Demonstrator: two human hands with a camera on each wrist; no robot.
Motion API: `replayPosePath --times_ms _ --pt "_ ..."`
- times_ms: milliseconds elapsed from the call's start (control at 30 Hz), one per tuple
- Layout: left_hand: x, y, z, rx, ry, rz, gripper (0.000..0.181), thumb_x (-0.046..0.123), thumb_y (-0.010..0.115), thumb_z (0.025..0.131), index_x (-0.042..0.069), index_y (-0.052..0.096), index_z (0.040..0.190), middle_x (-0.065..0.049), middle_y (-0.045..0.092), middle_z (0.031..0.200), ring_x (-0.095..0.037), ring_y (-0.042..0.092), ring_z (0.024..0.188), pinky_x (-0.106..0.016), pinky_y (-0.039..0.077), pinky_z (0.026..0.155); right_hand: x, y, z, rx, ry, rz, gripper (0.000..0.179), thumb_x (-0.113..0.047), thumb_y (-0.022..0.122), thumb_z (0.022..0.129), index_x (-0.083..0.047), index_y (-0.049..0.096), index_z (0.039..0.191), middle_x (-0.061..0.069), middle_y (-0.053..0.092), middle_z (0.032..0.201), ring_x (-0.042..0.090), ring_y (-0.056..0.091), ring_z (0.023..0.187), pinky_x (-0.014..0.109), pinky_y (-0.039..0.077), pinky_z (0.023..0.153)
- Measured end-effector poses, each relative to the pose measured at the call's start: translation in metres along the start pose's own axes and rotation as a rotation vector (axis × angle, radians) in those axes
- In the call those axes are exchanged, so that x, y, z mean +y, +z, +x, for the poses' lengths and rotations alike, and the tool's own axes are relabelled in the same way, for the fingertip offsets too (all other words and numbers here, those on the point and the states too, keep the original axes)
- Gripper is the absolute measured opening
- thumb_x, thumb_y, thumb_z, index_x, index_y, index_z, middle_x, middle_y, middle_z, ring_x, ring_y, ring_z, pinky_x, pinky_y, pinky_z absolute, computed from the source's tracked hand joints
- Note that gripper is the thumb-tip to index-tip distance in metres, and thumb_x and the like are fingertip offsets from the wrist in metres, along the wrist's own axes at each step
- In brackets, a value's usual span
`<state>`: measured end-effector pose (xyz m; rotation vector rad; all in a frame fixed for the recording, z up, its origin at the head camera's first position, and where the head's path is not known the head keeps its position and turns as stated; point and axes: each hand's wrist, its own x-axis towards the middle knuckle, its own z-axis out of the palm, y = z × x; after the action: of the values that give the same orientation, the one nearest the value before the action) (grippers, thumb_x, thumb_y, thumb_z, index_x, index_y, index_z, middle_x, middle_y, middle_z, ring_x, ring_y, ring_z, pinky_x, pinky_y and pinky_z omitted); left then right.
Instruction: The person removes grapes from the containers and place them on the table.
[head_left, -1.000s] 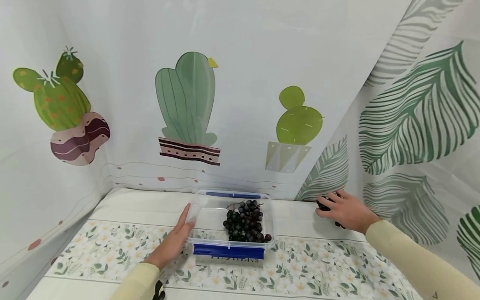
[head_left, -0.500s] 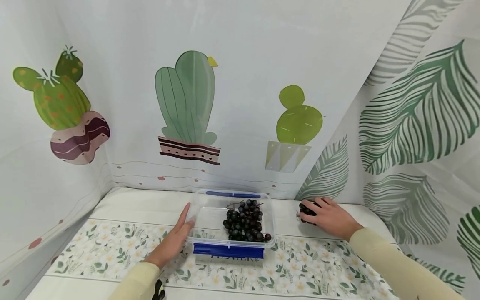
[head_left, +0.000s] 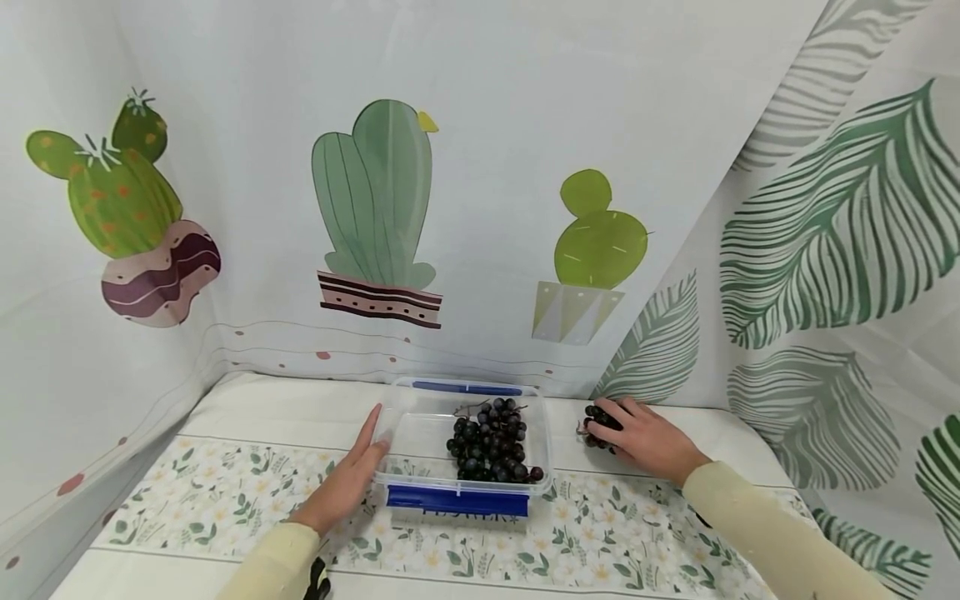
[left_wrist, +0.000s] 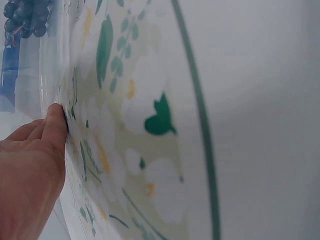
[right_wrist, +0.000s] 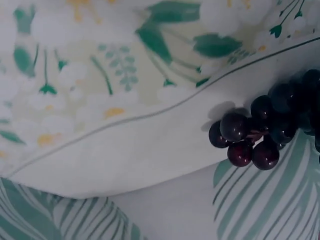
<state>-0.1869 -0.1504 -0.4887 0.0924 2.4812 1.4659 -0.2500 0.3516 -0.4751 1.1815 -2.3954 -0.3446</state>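
Observation:
A clear plastic container (head_left: 420, 437) with blue clips stands on the tablecloth in the middle of the head view. A bunch of dark grapes (head_left: 491, 442) lies in its right half. My left hand (head_left: 345, 483) rests against the container's left side with its fingers straight; the left wrist view shows this hand (left_wrist: 35, 155) low beside the clear wall. To the right of the container, my right hand (head_left: 648, 437) grips a second bunch of dark grapes (head_left: 596, 429) from above, hiding part of it. That bunch's round grapes (right_wrist: 250, 132) fill the right side of the right wrist view.
A flower-patterned tablecloth (head_left: 225, 500) covers the table. Behind it hangs a pale curtain (head_left: 487, 208) printed with cacti, and a leaf-patterned curtain (head_left: 832, 292) closes off the right. A small black item (head_left: 318, 579) shows by the left sleeve.
My right hand has moved left with the second bunch of grapes, from the right curtain towards the container. The left hand and the container have stayed put.

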Motion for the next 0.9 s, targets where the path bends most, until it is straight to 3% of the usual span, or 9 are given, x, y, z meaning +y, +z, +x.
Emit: replayPosePath --times_ms 133,367,567,733,900 --pt "0.001 0.000 -0.001 -0.003 0.004 -0.003 0.067 0.065 0.025 0.109 0.050 -0.012 0.163 -0.008 -0.004 0.178 -0.041 0.007 0.162 -0.074 0.012 0.126 -0.005 0.002 0.000 -0.003 0.043 0.064 0.059 -0.020 0.093 0.078 -0.027 0.066 0.130 0.015 0.058 0.143 0.033 0.063 0.117 0.046 0.060 0.085" --pt "0.002 0.000 -0.002 -0.008 0.005 -0.013 0.067 0.063 0.025 0.110 0.049 -0.012 0.163 -0.008 -0.004 0.178 -0.040 0.007 0.163 -0.074 0.011 0.126 -0.015 -0.001 0.007 -0.124 0.082 0.128 0.053 -0.030 0.082 0.091 -0.025 0.063 0.140 0.014 0.055 0.150 0.034 0.060 0.131 0.051 0.056 0.101" --pt "0.000 -0.001 0.000 -0.008 0.006 -0.016 0.063 0.058 0.025 0.112 0.053 -0.014 0.161 -0.006 -0.005 0.178 -0.041 0.008 0.163 -0.074 0.011 0.126 -0.018 -0.003 0.016 -0.183 0.069 0.097 0.058 -0.036 0.084 0.088 -0.026 0.061 0.140 0.013 0.056 0.147 0.035 0.059 0.131 0.056 0.054 0.103" --pt "0.002 -0.002 -0.001 -0.005 0.002 -0.003 0.062 0.056 0.025 0.113 0.053 -0.014 0.161 -0.008 -0.002 0.178 -0.042 0.009 0.162 -0.074 0.012 0.126 -0.024 -0.001 0.027 -0.216 0.073 0.018 0.045 -0.032 0.082 0.090 -0.028 0.063 0.130 0.008 0.061 0.132 0.031 0.061 0.121 0.052 0.055 0.098" --pt "0.003 -0.001 -0.003 -0.017 0.002 -0.018 0.062 0.057 0.025 0.113 0.052 -0.014 0.161 -0.008 -0.004 0.178 -0.042 0.008 0.162 -0.075 0.011 0.125 -0.031 0.001 0.037 -0.141 0.117 0.023 0.021 -0.031 0.074 0.098 -0.023 0.064 0.114 0.002 0.062 0.110 0.023 0.063 0.102 0.043 0.058 0.085"
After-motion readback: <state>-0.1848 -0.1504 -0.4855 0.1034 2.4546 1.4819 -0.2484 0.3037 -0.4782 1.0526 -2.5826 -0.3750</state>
